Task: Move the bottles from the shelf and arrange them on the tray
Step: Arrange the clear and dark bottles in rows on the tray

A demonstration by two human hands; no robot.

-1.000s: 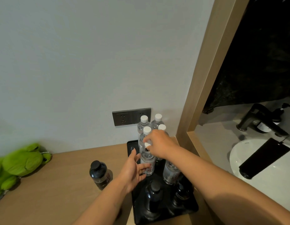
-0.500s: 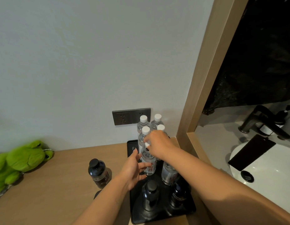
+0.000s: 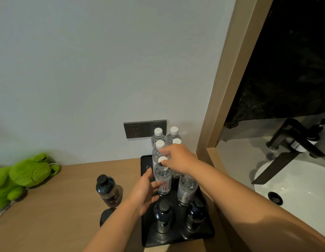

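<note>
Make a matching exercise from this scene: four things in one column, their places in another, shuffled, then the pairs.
Things:
1. green plush
2. dark bottle
3. socket
4. faucet

Places:
A. on the wall behind the clear bottles
B. over the white sink, far right
C. on the wooden top, just left of the tray
D. far left of the wooden top

Pairs: 1-D, 2-C, 3-A, 4-B

One camera sits on my head and looks forward and down, close over the surface and up the wall.
</note>
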